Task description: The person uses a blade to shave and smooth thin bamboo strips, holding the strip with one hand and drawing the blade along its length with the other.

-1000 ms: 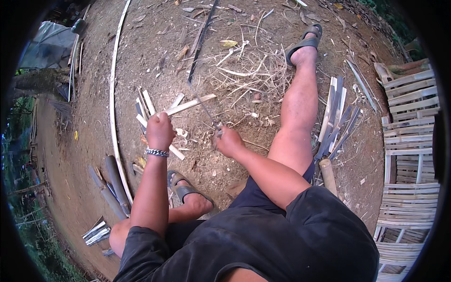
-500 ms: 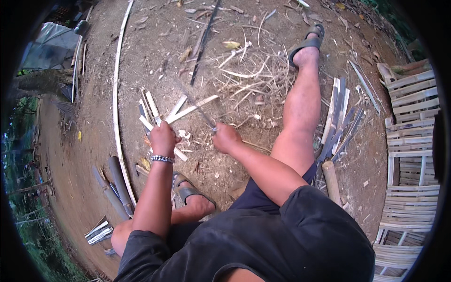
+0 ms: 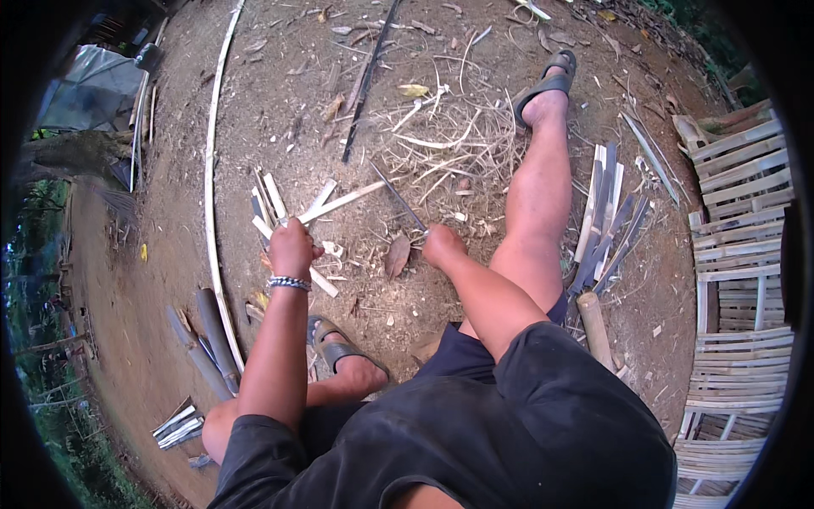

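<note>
My right hand (image 3: 444, 246) is closed round the handle of a knife, and the hand hides that handle. The thin dark blade (image 3: 397, 195) points up and left, apart from my left hand. My left hand (image 3: 292, 248), with a beaded bracelet on its wrist, is closed on what looks like a bamboo strip, mostly hidden by the fingers. Around that hand lie split pale bamboo strips (image 3: 343, 202), fanned out on the ground. A brown dry leaf (image 3: 397, 256) lies between my two hands.
Curly shavings (image 3: 454, 140) lie ahead. A long pale pole (image 3: 210, 170) runs along the left, near dark bamboo pieces (image 3: 219, 331). Split bamboo (image 3: 604, 204) and a bamboo stub (image 3: 596, 327) lie beside my right leg. A slatted bamboo frame (image 3: 742, 254) stands far right.
My right hand has moved right with the knife, drawing the blade away from my left hand. The brown leaf now shows between them. My left hand has hardly moved.
</note>
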Action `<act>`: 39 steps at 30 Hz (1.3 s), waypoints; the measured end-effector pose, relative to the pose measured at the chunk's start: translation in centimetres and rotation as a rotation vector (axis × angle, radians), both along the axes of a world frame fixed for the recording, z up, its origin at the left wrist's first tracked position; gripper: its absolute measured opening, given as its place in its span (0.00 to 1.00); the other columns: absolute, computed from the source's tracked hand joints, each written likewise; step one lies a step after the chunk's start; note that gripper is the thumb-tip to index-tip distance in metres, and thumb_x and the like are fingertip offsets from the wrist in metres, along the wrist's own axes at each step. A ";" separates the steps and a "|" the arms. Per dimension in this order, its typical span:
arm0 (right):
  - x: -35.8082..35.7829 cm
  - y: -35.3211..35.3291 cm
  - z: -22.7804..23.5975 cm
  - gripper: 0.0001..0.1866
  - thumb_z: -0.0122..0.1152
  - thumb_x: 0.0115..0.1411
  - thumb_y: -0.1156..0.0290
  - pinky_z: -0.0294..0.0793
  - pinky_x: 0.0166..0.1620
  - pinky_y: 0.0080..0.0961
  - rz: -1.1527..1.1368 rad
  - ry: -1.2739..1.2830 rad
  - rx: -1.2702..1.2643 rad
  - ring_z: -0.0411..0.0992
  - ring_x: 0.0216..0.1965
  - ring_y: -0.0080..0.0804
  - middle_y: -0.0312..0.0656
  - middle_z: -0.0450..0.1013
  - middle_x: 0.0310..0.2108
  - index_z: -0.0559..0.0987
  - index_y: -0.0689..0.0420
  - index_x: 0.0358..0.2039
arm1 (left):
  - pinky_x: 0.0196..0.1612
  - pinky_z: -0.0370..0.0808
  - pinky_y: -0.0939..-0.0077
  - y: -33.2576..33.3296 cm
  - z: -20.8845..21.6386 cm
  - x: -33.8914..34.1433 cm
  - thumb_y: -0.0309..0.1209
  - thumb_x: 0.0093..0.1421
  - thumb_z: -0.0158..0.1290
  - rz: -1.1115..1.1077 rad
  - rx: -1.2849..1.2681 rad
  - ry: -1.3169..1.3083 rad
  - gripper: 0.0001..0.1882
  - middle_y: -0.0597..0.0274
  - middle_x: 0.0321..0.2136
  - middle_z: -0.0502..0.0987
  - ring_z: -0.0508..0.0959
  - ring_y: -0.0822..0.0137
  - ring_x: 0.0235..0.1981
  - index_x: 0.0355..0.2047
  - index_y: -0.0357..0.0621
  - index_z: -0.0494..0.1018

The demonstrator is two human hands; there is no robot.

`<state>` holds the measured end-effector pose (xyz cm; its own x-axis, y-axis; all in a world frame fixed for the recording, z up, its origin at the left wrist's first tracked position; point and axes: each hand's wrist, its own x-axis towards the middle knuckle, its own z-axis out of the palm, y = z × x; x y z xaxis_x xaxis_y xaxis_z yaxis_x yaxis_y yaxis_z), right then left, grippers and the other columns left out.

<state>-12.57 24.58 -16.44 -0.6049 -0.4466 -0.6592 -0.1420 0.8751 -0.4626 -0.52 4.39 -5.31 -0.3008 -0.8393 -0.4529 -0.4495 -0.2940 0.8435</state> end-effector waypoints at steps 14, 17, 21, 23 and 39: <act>0.6 1.4 -3.0 0.17 0.58 0.59 0.71 0.76 0.52 0.42 0.066 -0.049 -0.087 0.76 0.50 0.53 0.55 0.76 0.48 0.79 0.59 0.48 | 0.17 0.75 0.72 -1.0 -0.7 1.0 0.34 0.64 0.42 -0.105 -0.064 -0.066 0.13 0.68 0.15 0.63 0.64 0.73 0.12 0.26 0.41 0.68; 0.2 1.3 -3.0 0.17 0.58 0.58 0.71 0.75 0.52 0.43 -0.008 -0.039 0.091 0.75 0.51 0.54 0.56 0.76 0.48 0.79 0.58 0.49 | 0.16 0.73 0.74 -1.6 -1.1 1.8 0.33 0.64 0.43 -0.088 -0.037 -0.027 0.12 0.70 0.13 0.62 0.63 0.74 0.11 0.25 0.41 0.68; 0.5 0.5 -0.7 0.19 0.58 0.59 0.70 0.76 0.52 0.43 -0.011 -0.072 -0.014 0.75 0.51 0.52 0.55 0.76 0.49 0.77 0.58 0.51 | 0.16 0.73 0.72 -2.4 -0.8 3.7 0.34 0.64 0.44 -0.288 -0.290 -0.190 0.15 0.65 0.14 0.68 0.70 0.69 0.11 0.24 0.39 0.69; 1.8 -0.2 1.3 0.20 0.58 0.59 0.70 0.76 0.50 0.43 0.108 -0.091 -0.072 0.76 0.49 0.50 0.54 0.77 0.47 0.76 0.57 0.52 | 0.30 0.77 0.56 -2.5 -0.3 4.6 0.40 0.68 0.44 -0.491 -0.398 -0.444 0.20 0.41 0.22 0.78 0.81 0.53 0.21 0.30 0.33 0.72; 0.0 -2.0 -0.4 0.15 0.56 0.60 0.72 0.77 0.49 0.40 -0.035 -0.147 -0.083 0.78 0.43 0.49 0.54 0.78 0.40 0.76 0.62 0.48 | 0.38 0.75 0.47 1.1 3.4 3.8 0.36 0.67 0.46 -0.824 -0.823 -0.549 0.15 0.36 0.26 0.78 0.78 0.37 0.32 0.38 0.34 0.73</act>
<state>-12.54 22.58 -16.83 -0.5204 -0.4838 -0.7037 -0.0377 0.8363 -0.5470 3.28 5.52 -1.89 -0.8012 -0.5858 -0.1221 -0.5932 0.7507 0.2909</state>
